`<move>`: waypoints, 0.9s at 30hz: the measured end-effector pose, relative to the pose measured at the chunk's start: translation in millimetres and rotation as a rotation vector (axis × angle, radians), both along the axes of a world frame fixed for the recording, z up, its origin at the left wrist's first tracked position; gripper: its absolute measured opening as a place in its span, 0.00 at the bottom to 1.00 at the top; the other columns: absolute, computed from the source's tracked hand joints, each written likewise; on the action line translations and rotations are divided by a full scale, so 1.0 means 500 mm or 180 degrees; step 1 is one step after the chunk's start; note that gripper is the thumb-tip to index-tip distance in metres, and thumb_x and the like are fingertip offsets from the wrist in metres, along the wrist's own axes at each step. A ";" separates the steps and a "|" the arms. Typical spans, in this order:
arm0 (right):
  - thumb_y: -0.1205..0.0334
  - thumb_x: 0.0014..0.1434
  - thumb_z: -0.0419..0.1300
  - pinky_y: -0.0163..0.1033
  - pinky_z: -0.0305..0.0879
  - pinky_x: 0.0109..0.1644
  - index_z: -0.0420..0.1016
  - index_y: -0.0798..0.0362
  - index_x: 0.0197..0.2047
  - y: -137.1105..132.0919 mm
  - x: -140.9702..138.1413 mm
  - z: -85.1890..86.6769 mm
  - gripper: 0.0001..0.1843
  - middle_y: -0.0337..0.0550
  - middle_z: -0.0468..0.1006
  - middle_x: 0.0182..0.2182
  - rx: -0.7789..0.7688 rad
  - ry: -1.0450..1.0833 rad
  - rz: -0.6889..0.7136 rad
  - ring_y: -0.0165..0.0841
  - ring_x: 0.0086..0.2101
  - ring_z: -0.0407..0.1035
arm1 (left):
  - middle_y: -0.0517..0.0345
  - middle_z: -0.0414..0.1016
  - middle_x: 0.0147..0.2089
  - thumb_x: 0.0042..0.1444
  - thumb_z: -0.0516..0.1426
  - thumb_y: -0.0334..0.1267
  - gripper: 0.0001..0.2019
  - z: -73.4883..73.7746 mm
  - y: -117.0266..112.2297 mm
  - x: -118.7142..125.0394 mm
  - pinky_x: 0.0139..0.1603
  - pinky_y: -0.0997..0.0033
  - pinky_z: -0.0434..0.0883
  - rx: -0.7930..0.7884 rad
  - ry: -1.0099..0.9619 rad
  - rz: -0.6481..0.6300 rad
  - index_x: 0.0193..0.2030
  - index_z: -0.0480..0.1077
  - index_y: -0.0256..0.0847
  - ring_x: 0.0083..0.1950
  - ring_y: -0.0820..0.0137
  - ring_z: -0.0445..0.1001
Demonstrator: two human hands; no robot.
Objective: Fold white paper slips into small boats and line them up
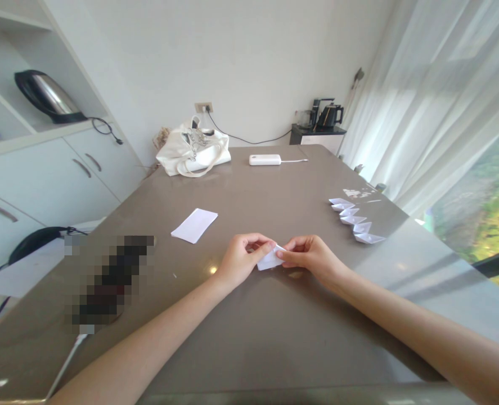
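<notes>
A small folded piece of white paper [268, 261] is held between my two hands, just above the table [249, 337]. My left hand [247, 253] pinches its upper left part between thumb and curled fingers. On the other side my right hand [306, 253] grips the paper's right edge, thumb on top. The fingers partly cover the paper, so its full shape is hidden. To the right stands a row of several folded white paper boats [354, 218]. Left of my hands lies a stack of white paper sheets [194, 225].
A white handbag [196, 149] sits at the far left of the table, with a white power bank [265, 160] beside it. White paper scraps [356, 193] lie near the right edge. A blurred-out object with a white cable [70, 360] lies at left.
</notes>
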State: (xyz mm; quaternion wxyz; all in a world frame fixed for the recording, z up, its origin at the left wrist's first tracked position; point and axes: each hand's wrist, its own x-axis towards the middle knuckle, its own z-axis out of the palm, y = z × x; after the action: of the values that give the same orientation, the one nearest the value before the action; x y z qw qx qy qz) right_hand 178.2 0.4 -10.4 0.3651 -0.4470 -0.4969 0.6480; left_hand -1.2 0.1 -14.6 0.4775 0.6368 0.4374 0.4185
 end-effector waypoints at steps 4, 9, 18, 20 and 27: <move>0.55 0.39 0.72 0.29 0.59 0.23 0.75 0.58 0.23 0.000 -0.001 0.001 0.16 0.37 0.74 0.18 0.0006 -0.0001 -0.0019 0.23 0.20 0.65 | 0.53 0.78 0.30 0.53 0.58 0.45 0.14 0.006 -0.004 0.001 0.32 0.75 0.66 0.0089 0.0101 0.0095 0.33 0.77 0.34 0.31 0.70 0.72; 0.55 0.38 0.72 0.30 0.62 0.26 0.75 0.58 0.23 -0.001 -0.001 0.001 0.16 0.38 0.76 0.20 -0.0027 0.0042 -0.0012 0.24 0.22 0.67 | 0.54 0.77 0.29 0.54 0.58 0.46 0.15 0.010 -0.006 0.003 0.30 0.76 0.64 0.0157 0.0146 0.0150 0.31 0.76 0.34 0.29 0.71 0.71; 0.57 0.41 0.72 0.30 0.66 0.32 0.76 0.57 0.23 0.008 0.005 -0.014 0.13 0.37 0.76 0.22 -0.0061 0.0266 -0.0039 0.24 0.25 0.69 | 0.50 0.79 0.31 0.51 0.60 0.44 0.14 0.008 -0.003 -0.002 0.33 0.73 0.68 -0.0017 0.0009 0.0105 0.32 0.76 0.33 0.32 0.68 0.74; 0.58 0.41 0.72 0.30 0.67 0.32 0.76 0.57 0.24 0.008 0.005 -0.014 0.13 0.37 0.76 0.23 -0.0062 0.0291 -0.0011 0.24 0.25 0.69 | 0.52 0.78 0.30 0.51 0.60 0.44 0.13 0.009 -0.003 -0.001 0.33 0.74 0.67 -0.0104 -0.0066 0.0110 0.31 0.76 0.33 0.31 0.69 0.73; 0.58 0.42 0.71 0.31 0.67 0.33 0.76 0.57 0.24 0.006 0.007 -0.010 0.12 0.38 0.77 0.23 0.0002 0.0331 0.0080 0.25 0.26 0.70 | 0.57 0.77 0.29 0.51 0.60 0.42 0.10 0.010 -0.003 0.002 0.33 0.77 0.66 -0.0343 -0.0403 0.0084 0.31 0.74 0.35 0.31 0.73 0.72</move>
State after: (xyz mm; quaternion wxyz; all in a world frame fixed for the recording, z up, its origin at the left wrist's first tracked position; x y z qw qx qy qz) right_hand 181.5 3.2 -15.4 0.3824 -0.4064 -0.4830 0.6748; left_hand 0.1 -1.5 -9.8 0.5323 0.5767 0.4366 0.4400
